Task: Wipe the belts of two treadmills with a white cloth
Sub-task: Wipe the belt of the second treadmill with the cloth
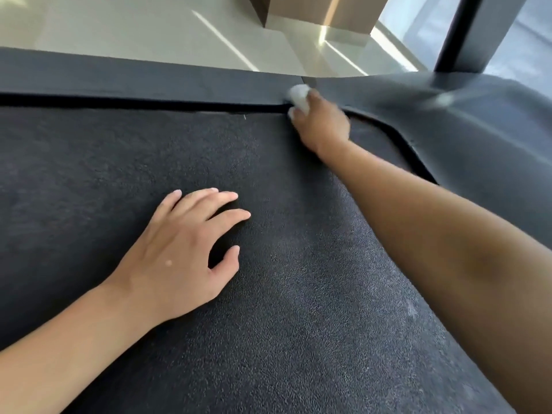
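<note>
1. Nearest the camera, the left hand (182, 249) rests flat on the treadmill belt (298, 294), fingers spread and straight, holding nothing. It looks like a brace for the person's weight.

2. The belt's dark, grainy surface fills most of the view. Its long axis runs left to right across the picture, parallel to the side rail (134, 82) beyond it.

3. Farther out, the right hand (321, 124) reaches across the belt to its far edge, with the grip closed around a bunched white cloth (299, 97). The cloth sits at the fingertips, right on the seam where belt meets rail, close to the curved motor cover (463, 130). The hand is blurred, so finger detail is unclear.

4. The unwiped belt lies mainly to the left of the cloth and back toward the person, so I judge the next stroke should sweep left along the seam or pull nearer. The right hand is plainly the closer one.

5. No brand, label or writing is readable anywhere.

6. Beyond the rail lie a pale floor (149, 31) and a brown box (322, 10).
</note>
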